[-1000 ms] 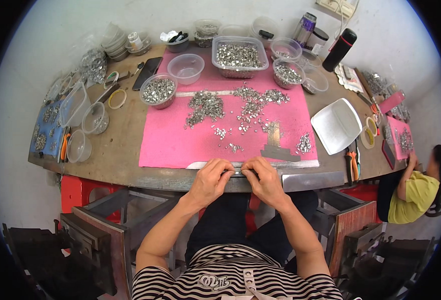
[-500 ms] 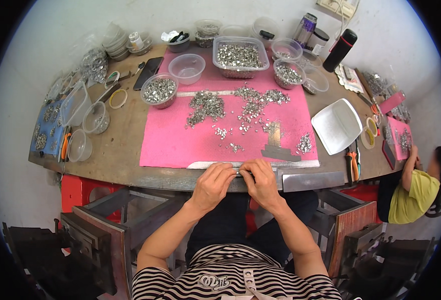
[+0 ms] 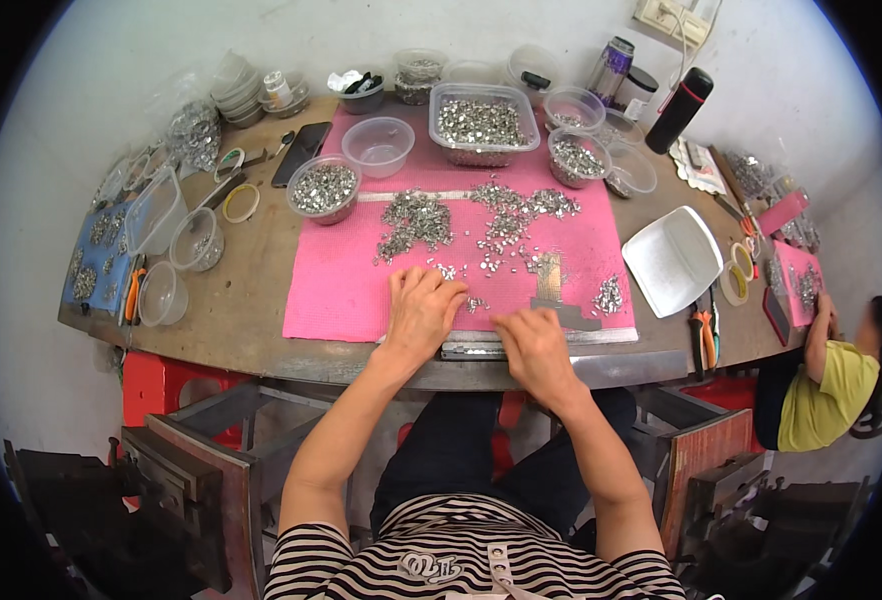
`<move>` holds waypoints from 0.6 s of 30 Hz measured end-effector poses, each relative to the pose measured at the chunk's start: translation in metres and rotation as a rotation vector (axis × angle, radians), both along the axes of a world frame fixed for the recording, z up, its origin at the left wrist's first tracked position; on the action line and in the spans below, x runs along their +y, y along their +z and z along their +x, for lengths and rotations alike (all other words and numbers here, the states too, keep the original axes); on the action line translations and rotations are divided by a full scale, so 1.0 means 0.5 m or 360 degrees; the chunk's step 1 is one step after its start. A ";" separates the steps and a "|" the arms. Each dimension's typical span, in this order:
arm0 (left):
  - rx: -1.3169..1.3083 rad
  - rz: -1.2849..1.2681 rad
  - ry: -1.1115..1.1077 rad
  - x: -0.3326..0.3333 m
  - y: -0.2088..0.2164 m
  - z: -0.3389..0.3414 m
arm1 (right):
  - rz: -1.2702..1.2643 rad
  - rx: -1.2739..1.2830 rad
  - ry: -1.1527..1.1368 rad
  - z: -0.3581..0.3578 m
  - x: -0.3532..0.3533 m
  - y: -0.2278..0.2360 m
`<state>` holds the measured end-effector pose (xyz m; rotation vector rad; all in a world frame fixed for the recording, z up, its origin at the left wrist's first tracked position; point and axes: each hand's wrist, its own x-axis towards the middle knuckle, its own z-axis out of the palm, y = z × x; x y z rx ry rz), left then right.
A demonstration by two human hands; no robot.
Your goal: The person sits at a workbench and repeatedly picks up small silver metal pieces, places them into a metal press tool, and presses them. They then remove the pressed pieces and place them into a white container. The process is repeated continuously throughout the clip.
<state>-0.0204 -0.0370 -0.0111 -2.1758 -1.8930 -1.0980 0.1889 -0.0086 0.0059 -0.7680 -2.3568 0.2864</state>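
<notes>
Metal bits lie on the pink mat, between the left hand and right hand. They look light, stiff and slick, best pinched by their edges. Both hands are narrow, fingers bunched; whether they hold anything, I cannot tell. The bar lies nearer the body; a grey strip lies beyond the right hand.

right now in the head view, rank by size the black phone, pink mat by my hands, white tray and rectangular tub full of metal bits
Largest to smallest:
1. Pink mat
2. White tray and rectangular tub: too alike to rank
3. Black phone
</notes>
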 end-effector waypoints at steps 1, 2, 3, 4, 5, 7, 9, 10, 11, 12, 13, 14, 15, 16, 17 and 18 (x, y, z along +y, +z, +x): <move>0.0053 -0.0020 -0.0008 0.006 0.001 0.002 | -0.0021 -0.0030 -0.0087 -0.004 0.020 -0.002; 0.0105 -0.0041 -0.0015 0.010 0.002 0.004 | -0.0002 -0.0039 -0.0139 -0.014 0.035 0.000; 0.0115 -0.0044 -0.0007 0.012 0.002 0.005 | 0.0015 -0.0096 -0.0161 -0.023 0.046 -0.005; 0.0124 -0.0047 0.0001 0.014 0.003 0.006 | 0.0032 -0.0152 -0.0183 -0.031 0.057 -0.014; 0.0133 -0.0049 0.0009 0.016 0.003 0.007 | 0.0049 -0.0208 -0.0206 -0.037 0.064 -0.020; 0.0037 -0.0066 -0.0038 0.017 -0.004 0.004 | 0.0089 -0.0198 -0.0142 -0.046 0.071 -0.025; -0.0118 -0.0100 -0.0109 0.014 -0.002 0.001 | 0.0081 -0.0196 -0.0115 -0.045 0.073 -0.026; -0.0224 -0.0125 -0.0156 0.007 0.004 0.002 | 0.0053 -0.0199 -0.0118 -0.042 0.072 -0.026; -0.0330 -0.0150 -0.0203 0.000 0.012 0.004 | 0.0026 -0.0203 -0.0122 -0.039 0.072 -0.025; -0.0405 -0.0166 -0.0234 -0.012 0.020 0.010 | 0.0025 -0.0208 -0.0111 -0.035 0.072 -0.024; -0.0475 -0.0178 -0.0262 -0.028 0.029 0.017 | 0.0028 -0.0208 -0.0098 -0.032 0.073 -0.020; -0.0545 -0.0191 -0.0291 -0.042 0.034 0.024 | 0.0030 -0.0208 -0.0086 -0.030 0.075 -0.019; -0.0591 -0.0196 -0.0328 -0.055 0.036 0.032 | 0.0046 -0.0185 -0.0055 -0.030 0.078 -0.018; -0.0638 -0.0202 -0.0367 -0.066 0.036 0.043 | 0.0063 -0.0162 -0.0025 -0.031 0.081 -0.018; -0.0685 -0.0207 -0.0405 -0.076 0.036 0.053 | 0.0079 -0.0138 0.0005 -0.031 0.084 -0.019; -0.0689 -0.0231 -0.0422 -0.084 0.035 0.060 | 0.0093 -0.0142 -0.0004 -0.032 0.086 -0.021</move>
